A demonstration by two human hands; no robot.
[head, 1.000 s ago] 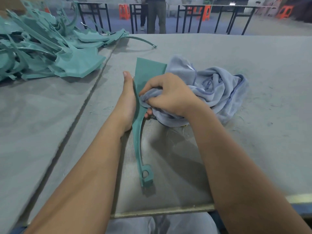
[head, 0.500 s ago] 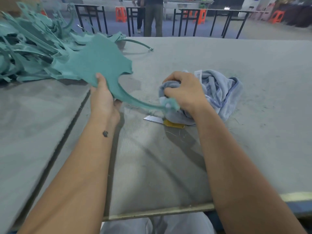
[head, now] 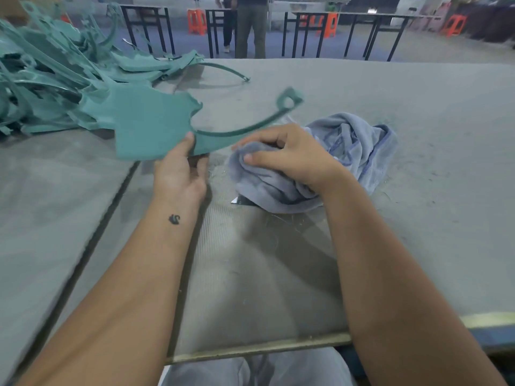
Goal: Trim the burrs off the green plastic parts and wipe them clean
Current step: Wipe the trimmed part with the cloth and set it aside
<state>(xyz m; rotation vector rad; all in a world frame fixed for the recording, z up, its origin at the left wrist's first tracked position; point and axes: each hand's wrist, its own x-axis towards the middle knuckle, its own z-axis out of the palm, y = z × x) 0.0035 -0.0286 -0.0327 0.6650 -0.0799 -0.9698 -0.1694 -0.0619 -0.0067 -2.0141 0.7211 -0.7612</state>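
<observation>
Here, near the middle of the frame, the left hand [head: 178, 174] is holding up a green plastic part [head: 150, 126] by the lower edge of its wide flat end, with the thumb on top and the fingers curling under it, so that grip is closed tight on the part. The part is hanging in the air above the grey tabletop [head: 418, 135], not lying on it. Its thin curved arm is reaching to the right and up, and the little loop at its tip is looking blurry just above the middle of the frame. Just right of the middle, the right hand [head: 289, 157] is bunching up a light blue cloth [head: 359, 146], with fingers and thumb curling round a wad of it, so that grip is closed on the cloth. The rest of the cloth is lying crumpled on the tabletop, behind and under the hand. A thin flat silver thing [head: 241, 201] is peeking out from under the cloth's near edge. In the upper left of the frame, a big pile of green parts [head: 55, 79] is sitting on the tabletop. Along the top of the frame, someone's legs [head: 250, 26] are standing among dark table frames and orange stools [head: 196, 20].
</observation>
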